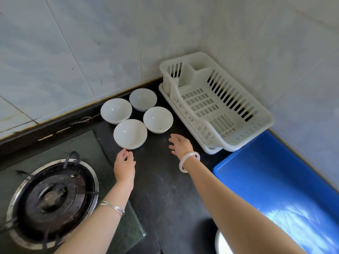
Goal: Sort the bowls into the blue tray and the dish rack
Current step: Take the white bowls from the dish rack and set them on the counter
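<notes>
Several white bowls stand upright in a cluster on the black counter: the nearest bowl (130,133), one to its right (158,119), one at the back left (116,110) and one at the back (143,99). My left hand (124,166) hovers just below the nearest bowl's rim, fingers curled apart, holding nothing. Below the right bowl, my right hand (180,144) is spread open and empty. The white plastic dish rack (260,114) stands empty in the corner to the right. The blue tray (256,173) lies empty in front of it.
A gas burner (52,197) on a glass hob fills the lower left. Tiled walls close off the back and right. A white round object (222,244) peeks in at the bottom edge beside my right arm.
</notes>
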{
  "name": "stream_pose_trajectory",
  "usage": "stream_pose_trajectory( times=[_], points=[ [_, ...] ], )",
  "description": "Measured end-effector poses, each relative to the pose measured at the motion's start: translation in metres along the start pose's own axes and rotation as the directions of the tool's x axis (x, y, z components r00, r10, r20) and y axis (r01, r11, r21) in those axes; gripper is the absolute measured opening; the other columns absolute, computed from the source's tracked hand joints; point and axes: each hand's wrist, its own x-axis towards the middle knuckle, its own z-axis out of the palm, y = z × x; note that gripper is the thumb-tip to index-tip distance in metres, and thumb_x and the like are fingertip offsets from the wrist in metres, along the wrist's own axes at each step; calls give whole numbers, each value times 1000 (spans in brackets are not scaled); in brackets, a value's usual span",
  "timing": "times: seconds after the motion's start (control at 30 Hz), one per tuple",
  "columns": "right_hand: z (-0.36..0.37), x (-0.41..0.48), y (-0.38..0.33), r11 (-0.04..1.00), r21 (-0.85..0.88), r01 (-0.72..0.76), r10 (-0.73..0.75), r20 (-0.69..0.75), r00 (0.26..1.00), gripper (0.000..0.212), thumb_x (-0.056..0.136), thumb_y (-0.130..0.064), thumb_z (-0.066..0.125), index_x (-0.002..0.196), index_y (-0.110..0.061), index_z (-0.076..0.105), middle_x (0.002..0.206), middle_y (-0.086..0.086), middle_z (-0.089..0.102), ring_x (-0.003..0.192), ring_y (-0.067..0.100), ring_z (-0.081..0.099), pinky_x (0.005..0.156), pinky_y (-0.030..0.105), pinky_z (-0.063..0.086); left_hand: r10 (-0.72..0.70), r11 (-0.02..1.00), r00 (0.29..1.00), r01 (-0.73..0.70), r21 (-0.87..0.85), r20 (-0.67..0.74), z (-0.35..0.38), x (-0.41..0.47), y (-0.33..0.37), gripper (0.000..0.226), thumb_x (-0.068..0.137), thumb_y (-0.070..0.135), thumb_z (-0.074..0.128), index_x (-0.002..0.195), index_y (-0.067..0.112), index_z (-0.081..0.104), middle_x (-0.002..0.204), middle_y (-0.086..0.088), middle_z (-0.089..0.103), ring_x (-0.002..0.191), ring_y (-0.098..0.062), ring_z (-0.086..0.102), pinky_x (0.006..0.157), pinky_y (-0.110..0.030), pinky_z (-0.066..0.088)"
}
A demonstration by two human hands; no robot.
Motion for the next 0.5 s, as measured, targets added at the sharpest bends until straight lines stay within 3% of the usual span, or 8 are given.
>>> stream_pose_trajectory(
  times=[0.23, 0.37, 0.43, 0.5],
  points=[
    [-60, -80, 41, 988, -102, 114, -123, -86, 989, 25, 97, -24, 41, 110, -20, 61, 99, -2, 68, 83, 10, 65, 82, 29, 53, 47, 944, 948, -145, 295, 315, 17, -72, -23, 26, 95, 13, 46, 116, 9, 60, 116, -11, 62, 96, -20, 62, 92, -35, 51],
    [-98, -127, 70, 984, -140, 110, -139, -216, 966, 25, 95, -21, 41, 102, -17, 64, 83, -6, 67, 70, 9, 63, 74, 26, 52, 80, 817, 866, -341, 465, 494, 31, -120, -38, 23, 94, 18, 49, 113, 14, 62, 111, -3, 65, 98, -17, 63, 91, -34, 52],
    [-118, -151, 88, 988, -133, 82, -115, -268, 956, 22, 93, -20, 43, 95, -17, 65, 83, -1, 67, 64, 12, 60, 65, 22, 49, 87, 749, 813, -434, 500, 576, 37, -143, -48, 23, 94, 19, 49, 112, 16, 63, 109, -1, 65, 100, -17, 63, 90, -31, 51],
    [-136, -173, 110, 986, -164, 36, -87, -317, 945, 21, 93, -20, 44, 94, -16, 65, 88, 3, 68, 71, 18, 62, 67, 26, 50, 81, 688, 753, -516, 510, 653, 41, -166, -60, 22, 94, 19, 49, 110, 17, 63, 108, -1, 65, 99, -17, 62, 87, -28, 50]
  ],
)
